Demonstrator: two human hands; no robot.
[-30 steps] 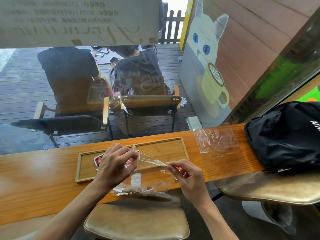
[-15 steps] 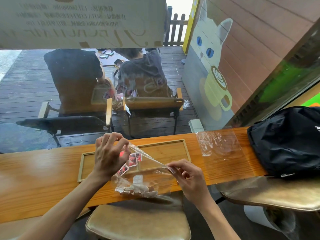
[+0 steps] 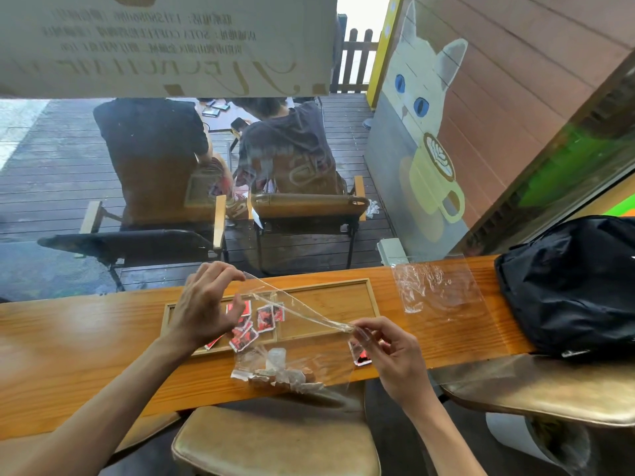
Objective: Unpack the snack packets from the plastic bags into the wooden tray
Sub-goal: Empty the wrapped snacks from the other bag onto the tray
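Nearest: padded stool (image 3: 275, 441) under the desk (image 3: 68, 355) edge. On the desk's near edge, some torn white wrapper scraps (image 3: 275, 374) seen thru the film.

Right hand (image 3: 395, 352) grip: thumb + fingers pinched on the low end of the clear plastic bag (image 3: 302, 314). Left hand (image 3: 202, 310) grip: fingers curled, fingertips pinching the bag's high end, raised above the tray. So the bag is stretched taut betw. both hands, long axis running from upper left down to lower right; film hangs below it toward the desk edge.

One red snack packet (image 3: 360, 355) sits just under the right hand, apparently in the bag's low corner, off the tray – right hand is nearer to it. Judgement: that packet needs to go left + away, into the tray.

Wooden tray (image 3: 371, 297): left compartment holds a cluster of red snack packets (image 3: 254, 324), partly behind the left hand; right compartment looks bare.

Further right: an emptied plastic bag (image 3: 436, 293) flat on the desk, then a black backpack (image 3: 570, 286).
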